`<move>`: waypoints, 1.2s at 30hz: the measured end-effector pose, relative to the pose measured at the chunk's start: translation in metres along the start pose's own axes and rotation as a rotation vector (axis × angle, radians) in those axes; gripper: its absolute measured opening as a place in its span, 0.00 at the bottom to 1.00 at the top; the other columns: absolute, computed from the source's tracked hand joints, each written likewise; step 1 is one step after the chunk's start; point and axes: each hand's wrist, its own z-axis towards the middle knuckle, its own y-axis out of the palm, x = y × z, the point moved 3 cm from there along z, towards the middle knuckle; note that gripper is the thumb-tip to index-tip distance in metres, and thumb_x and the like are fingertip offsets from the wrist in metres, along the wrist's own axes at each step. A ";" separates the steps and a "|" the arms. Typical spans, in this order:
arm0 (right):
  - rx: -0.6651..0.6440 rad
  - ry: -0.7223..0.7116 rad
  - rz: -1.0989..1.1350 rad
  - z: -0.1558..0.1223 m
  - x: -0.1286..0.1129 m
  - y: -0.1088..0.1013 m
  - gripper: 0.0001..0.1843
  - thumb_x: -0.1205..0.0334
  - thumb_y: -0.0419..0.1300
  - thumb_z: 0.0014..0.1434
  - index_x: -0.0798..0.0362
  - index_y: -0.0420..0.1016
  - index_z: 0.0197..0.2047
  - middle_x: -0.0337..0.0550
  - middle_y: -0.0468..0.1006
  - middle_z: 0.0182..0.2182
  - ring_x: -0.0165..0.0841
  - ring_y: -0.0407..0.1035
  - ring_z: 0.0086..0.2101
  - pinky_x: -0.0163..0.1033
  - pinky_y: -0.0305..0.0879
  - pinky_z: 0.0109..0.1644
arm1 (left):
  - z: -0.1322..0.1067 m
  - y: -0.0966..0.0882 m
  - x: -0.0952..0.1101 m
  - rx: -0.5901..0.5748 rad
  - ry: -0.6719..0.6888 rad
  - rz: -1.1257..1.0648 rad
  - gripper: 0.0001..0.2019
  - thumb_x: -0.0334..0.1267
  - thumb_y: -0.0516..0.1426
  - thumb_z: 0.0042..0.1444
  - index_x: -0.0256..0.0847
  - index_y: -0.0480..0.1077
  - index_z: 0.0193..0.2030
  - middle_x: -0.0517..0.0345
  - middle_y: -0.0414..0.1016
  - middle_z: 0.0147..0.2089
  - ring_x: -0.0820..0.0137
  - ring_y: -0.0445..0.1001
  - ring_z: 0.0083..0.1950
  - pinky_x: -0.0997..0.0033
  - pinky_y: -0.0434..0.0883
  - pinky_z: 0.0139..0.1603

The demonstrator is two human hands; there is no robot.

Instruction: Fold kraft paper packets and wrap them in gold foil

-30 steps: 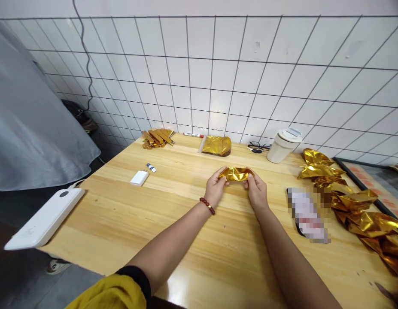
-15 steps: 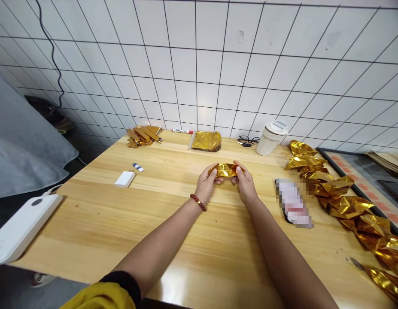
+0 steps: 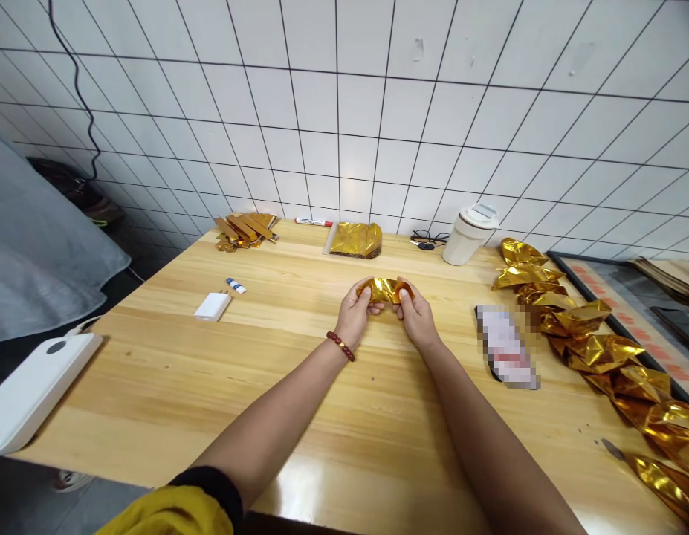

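Note:
Both hands hold one folded piece of gold foil (image 3: pixel 384 289) just above the wooden table (image 3: pixel 299 416), near its middle. My left hand (image 3: pixel 355 316), with a red bead bracelet on the wrist, pinches the foil's left end. My right hand (image 3: pixel 415 316) pinches its right end. The two hands sit close together, so the foil bulges upward between them.
A row of folded gold foil shapes (image 3: pixel 594 342) runs down the table's right side beside a blurred flat object (image 3: pixel 508 347). At the back lie a foil packet (image 3: pixel 356 241), gold strips (image 3: pixel 244 228), a red marker (image 3: pixel 314 222), glasses (image 3: pixel 429 241) and a white cup (image 3: pixel 467 234). A charger (image 3: pixel 212 305) and a white device (image 3: pixel 35 388) lie left.
My hands have come closer together, squeezing the gold foil shorter so it bunches up. The camera view has shifted slightly.

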 end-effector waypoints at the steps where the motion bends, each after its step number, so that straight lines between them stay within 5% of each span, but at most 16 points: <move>1: -0.002 -0.002 -0.008 0.000 0.000 0.000 0.35 0.36 0.55 0.58 0.54 0.68 0.59 0.35 0.68 0.23 0.28 0.61 0.22 0.35 0.63 0.29 | 0.000 0.000 0.000 0.003 -0.001 -0.003 0.19 0.44 0.65 0.53 0.38 0.72 0.48 0.56 0.79 0.35 0.76 0.74 0.26 0.77 0.71 0.28; 14: 0.018 0.019 0.057 0.002 0.002 0.000 0.35 0.37 0.56 0.58 0.54 0.68 0.59 0.35 0.70 0.24 0.27 0.62 0.23 0.34 0.62 0.27 | 0.001 -0.003 0.000 0.049 0.002 -0.001 0.17 0.42 0.64 0.53 0.37 0.73 0.48 0.53 0.79 0.37 0.76 0.75 0.26 0.77 0.71 0.28; 22: 0.105 0.052 0.156 0.008 0.003 -0.006 0.34 0.36 0.57 0.55 0.55 0.73 0.53 0.37 0.71 0.23 0.26 0.60 0.21 0.33 0.56 0.23 | -0.002 0.002 0.000 -0.033 0.057 0.079 0.20 0.42 0.65 0.52 0.39 0.75 0.51 0.50 0.79 0.45 0.75 0.75 0.28 0.75 0.71 0.29; 36: -0.004 -0.017 0.052 -0.003 -0.005 0.000 0.32 0.40 0.56 0.60 0.56 0.71 0.57 0.36 0.70 0.23 0.27 0.60 0.22 0.34 0.60 0.26 | 0.000 -0.003 -0.002 0.024 -0.009 -0.056 0.21 0.47 0.62 0.55 0.40 0.71 0.54 0.50 0.77 0.51 0.74 0.77 0.34 0.76 0.75 0.31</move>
